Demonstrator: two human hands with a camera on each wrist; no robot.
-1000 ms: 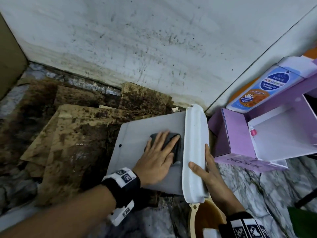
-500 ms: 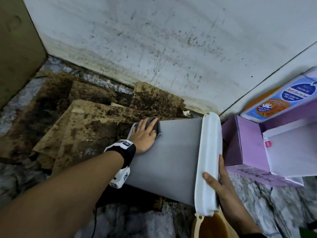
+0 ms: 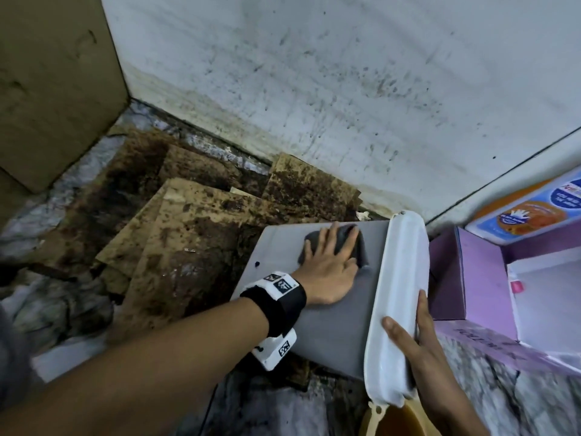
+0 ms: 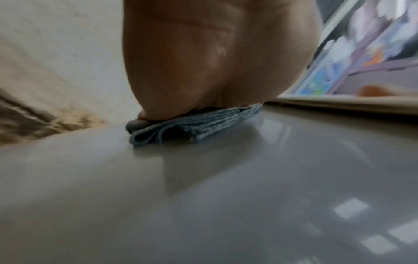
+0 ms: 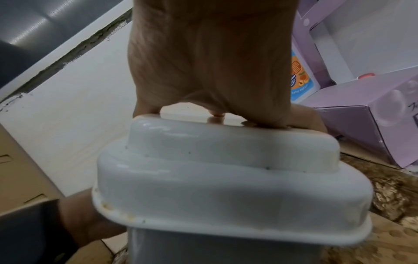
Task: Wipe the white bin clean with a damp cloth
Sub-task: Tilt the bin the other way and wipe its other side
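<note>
Bin (image 3: 333, 313) lies on its side on the floor in a corner, its grey wall facing up and its white lid (image 3: 399, 297) turned toward the right. Left hand (image 3: 330, 265) lies flat on that upper wall, fingers straight and spread, pressing a folded grey-blue cloth (image 3: 361, 247) against it close to the lid end; the left wrist view shows the cloth (image 4: 194, 123) squeezed between the palm and the glossy surface. Right hand (image 3: 418, 344) grips the lid, thumb across its outer face and the other fingers wrapped round its right edge; in the right wrist view the fingertips (image 5: 217, 114) curl over the raised top of the lid (image 5: 226, 169). Stained brown cardboard sheets (image 3: 195, 234) cover the floor to the left of the bin, below a spattered white wall (image 3: 345, 89). A purple box (image 3: 471, 278) stands just beside the lid on the right, and the rim of a tan bucket (image 3: 390, 420) shows below the lid.
</note>
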